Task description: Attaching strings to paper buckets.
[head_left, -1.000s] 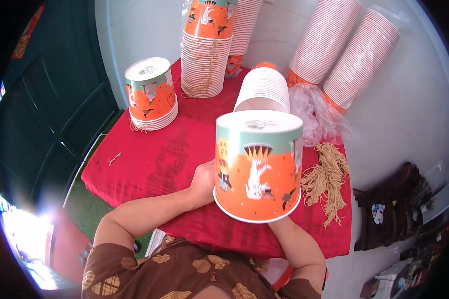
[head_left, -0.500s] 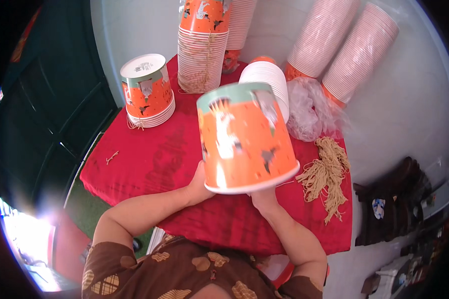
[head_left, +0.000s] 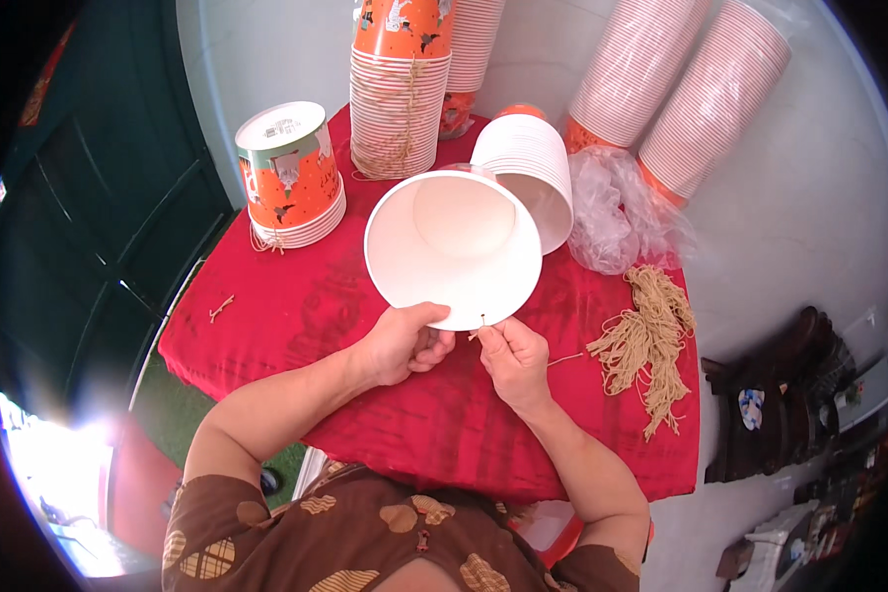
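Note:
A paper bucket [head_left: 390,252] tilts over the table with its open white inside facing me. My left hand [head_left: 402,343] is closed on its near rim, the thumb lying over the edge. My right hand [head_left: 516,363] pinches a short piece of tan twine [head_left: 476,333] beside a small dark hole at the rim. A loose twine end [head_left: 566,357] sticks out to the right of that hand. Farther right lies a bundle of cut twine [head_left: 646,340]. Behind the held bucket, a nested stack of white-rimmed buckets [head_left: 525,158] rests on its side, partly hidden.
On the red tablecloth [head_left: 266,340], upturned orange buckets [head_left: 288,183] stand at left with twine at their rims. A tall bucket stack [head_left: 395,109] rises behind. Plastic-wrapped stacks [head_left: 715,99] lean against the wall near a crumpled plastic bag [head_left: 612,212]. A twine scrap [head_left: 222,308] lies left.
The bucket has tipped so its open inside now faces me instead of its orange side. Both hands, hidden in part behind it before, now show at its near rim.

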Tool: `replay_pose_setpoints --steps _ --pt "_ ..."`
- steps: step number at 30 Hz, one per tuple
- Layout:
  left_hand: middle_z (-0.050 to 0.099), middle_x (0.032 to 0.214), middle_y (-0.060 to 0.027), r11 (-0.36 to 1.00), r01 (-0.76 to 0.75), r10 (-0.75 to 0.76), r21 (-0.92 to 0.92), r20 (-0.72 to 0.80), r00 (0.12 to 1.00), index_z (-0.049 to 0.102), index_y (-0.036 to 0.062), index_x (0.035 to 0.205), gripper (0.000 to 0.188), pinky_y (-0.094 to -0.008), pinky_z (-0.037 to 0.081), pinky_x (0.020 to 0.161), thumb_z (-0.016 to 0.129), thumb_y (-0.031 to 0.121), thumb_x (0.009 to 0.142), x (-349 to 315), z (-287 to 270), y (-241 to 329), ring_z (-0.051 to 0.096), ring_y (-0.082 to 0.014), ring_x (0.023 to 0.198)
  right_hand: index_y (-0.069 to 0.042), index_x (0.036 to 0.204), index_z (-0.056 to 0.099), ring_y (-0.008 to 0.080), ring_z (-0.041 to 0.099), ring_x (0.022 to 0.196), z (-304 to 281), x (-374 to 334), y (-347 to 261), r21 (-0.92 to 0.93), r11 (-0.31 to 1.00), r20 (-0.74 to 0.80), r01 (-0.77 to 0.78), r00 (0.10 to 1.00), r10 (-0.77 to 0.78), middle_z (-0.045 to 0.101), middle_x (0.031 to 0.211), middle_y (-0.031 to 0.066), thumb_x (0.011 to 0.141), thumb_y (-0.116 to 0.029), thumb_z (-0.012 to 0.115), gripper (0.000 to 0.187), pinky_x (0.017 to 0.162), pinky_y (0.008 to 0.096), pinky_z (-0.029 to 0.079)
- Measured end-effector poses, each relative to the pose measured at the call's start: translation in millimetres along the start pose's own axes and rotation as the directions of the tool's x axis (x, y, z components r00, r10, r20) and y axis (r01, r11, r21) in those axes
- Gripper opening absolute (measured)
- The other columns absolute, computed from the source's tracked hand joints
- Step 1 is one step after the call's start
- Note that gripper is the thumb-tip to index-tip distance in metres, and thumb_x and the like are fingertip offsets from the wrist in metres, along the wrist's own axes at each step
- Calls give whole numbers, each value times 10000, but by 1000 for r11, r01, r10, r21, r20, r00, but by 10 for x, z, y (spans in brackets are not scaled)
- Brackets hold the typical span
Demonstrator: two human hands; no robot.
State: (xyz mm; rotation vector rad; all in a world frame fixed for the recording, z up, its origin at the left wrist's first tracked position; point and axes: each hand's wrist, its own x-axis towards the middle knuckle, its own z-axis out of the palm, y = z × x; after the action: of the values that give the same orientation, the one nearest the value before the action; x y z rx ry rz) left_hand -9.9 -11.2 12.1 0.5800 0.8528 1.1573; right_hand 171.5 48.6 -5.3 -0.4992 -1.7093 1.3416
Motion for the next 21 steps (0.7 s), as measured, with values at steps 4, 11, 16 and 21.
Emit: replay_pose_setpoints --steps 4,11,16,21 --pt "516 624 -46 1000 20 -19 -12 50 999 536 66 743 291 -250 229 400 463 274 932 12 -26 10 349 -109 450 10 931 625 16 382 514 3 18 11 -69 995 1 72 997 -72 466 615 -65 990 -123 564 158 445 197 292" --pt "524 630 -42 999 -33 35 31 -54 998 548 56 748 290 -245 227 402 477 261 939 -5 49 -8 352 -100 453 4 891 577 45 427 491 -115 61 1 -13 999 18 -53 998 53 494 604 -12 1001 -174 533 214 429 204 333" --pt "531 640 -43 997 -26 33 67 -111 993 551 52 768 273 -239 228 407 482 252 941 -17 46 -37 358 -95 459 -15 870 538 62 418 485 -226 131 -114 81 991 -94 -104 989 111 493 615 7 1017 -250 464 287 422 211 342" --pt "546 641 -47 983 -75 112 171 -221 969 562 53 797 252 -245 251 405 487 243 944 -3 119 -53 385 -104 466 -28 794 550 57 421 476 -259 126 8 45 994 -64 -102 992 105 503 596 3 1002 -247 513 304 422 208 335"
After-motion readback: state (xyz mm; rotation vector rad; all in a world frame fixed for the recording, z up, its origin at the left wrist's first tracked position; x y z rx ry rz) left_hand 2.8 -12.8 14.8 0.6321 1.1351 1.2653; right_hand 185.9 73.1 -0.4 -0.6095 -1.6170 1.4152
